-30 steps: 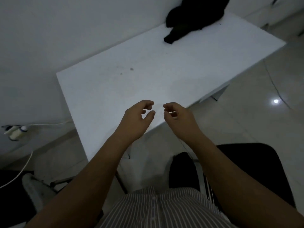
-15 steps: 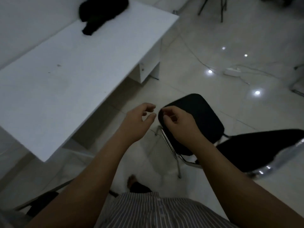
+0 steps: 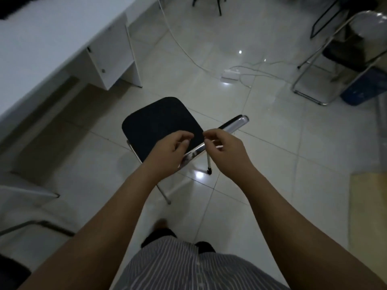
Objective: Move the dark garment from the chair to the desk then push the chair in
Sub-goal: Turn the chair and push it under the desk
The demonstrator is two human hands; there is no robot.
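A chair with a black seat (image 3: 155,124) and chrome frame stands on the tiled floor, to the right of the white desk (image 3: 41,36). Its backrest top edge (image 3: 228,127) faces me. My left hand (image 3: 169,151) hovers above the backrest's near end, fingers curled and apart, holding nothing. Beside it, my right hand (image 3: 224,147) is just above the backrest, fingers loosely curled, empty. A sliver of the dark garment (image 3: 6,9) shows at the desk's top left corner, mostly cut off by the frame edge.
A drawer unit (image 3: 113,57) sits under the desk. A white power strip (image 3: 230,75) with cables lies on the floor beyond the chair. Another chrome chair (image 3: 335,59) and a blue bin (image 3: 364,88) stand at the right. My feet (image 3: 161,229) are below.
My view has swung right, from the desk top to the chair. The garment has slid nearly out of view at the top left. Both hands stay close together, now over the chair's backrest.
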